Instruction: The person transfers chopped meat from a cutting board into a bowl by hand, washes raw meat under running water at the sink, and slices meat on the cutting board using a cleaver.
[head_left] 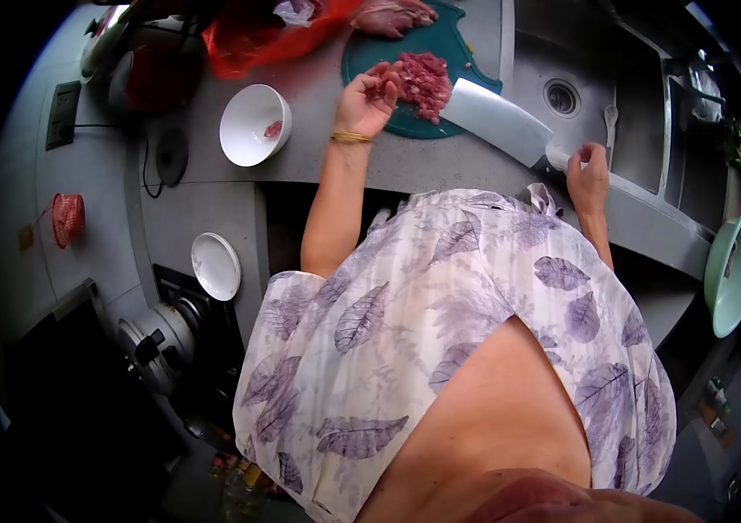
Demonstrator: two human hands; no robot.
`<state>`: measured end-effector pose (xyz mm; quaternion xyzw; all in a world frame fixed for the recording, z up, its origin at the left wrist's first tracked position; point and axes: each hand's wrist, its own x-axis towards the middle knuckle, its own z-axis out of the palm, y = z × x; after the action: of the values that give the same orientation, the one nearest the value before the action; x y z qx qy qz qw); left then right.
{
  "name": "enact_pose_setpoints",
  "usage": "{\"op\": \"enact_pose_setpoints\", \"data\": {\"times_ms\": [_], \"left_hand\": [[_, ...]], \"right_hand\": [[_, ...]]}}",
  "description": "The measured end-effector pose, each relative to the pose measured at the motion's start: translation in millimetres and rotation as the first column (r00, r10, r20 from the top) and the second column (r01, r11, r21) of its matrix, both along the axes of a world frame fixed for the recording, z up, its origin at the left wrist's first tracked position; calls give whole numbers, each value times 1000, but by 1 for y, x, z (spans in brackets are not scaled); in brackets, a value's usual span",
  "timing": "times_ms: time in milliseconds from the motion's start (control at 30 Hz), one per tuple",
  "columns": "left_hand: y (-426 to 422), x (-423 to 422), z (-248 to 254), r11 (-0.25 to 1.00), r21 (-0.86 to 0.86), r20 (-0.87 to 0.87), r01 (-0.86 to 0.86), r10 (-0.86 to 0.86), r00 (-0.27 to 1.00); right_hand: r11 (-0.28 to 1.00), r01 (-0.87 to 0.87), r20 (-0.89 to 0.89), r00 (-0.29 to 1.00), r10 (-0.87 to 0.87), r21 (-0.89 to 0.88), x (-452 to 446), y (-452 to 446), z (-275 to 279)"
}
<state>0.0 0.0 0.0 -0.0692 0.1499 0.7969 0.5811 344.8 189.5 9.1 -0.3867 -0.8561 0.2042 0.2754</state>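
Observation:
My left hand (368,98) is over the left edge of a teal cutting board (370,54), its fingers curled together beside a heap of chopped raw meat (424,84). Whatever may be between those fingers is hidden. My right hand (589,174) is closed at the end of the pale handle of a cleaver (499,122). The wide blade points left, its tip by the meat at the board's right edge. A larger piece of raw meat (394,16) lies at the top of the board. To the left, a white bowl (243,139) has a small piece of meat inside.
Right of the board is a steel sink (534,65) with a drain and a spoon-like utensil (611,131). A red plastic bag (253,39) lies behind the bowl. A light green basin (730,275) is at right; a white dish (215,266) and a pot (161,344) are lower left.

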Motion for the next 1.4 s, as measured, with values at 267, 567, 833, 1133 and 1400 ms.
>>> {"op": "enact_pose_setpoints", "data": {"times_ms": [267, 567, 833, 1133, 1400], "left_hand": [[19, 1, -6, 990, -72, 93, -122, 128, 987], [40, -4, 18, 998, -62, -32, -9, 7, 999], [37, 20, 20, 993, -101, -250, -59, 32, 968], [22, 17, -6, 995, 95, 60, 16, -22, 998], [11, 29, 0, 942, -325, 42, -85, 104, 994]], "right_hand": [[997, 15, -34, 999, -12, 80, -17, -1, 6], [980, 120, -53, 992, -113, 156, -6, 16, 9], [987, 117, -46, 993, -113, 113, 9, 6, 14], [994, 100, -41, 994, -98, 53, 9, 3, 4], [999, 3, -76, 997, 0, 49, 12, 12, 4]]}}
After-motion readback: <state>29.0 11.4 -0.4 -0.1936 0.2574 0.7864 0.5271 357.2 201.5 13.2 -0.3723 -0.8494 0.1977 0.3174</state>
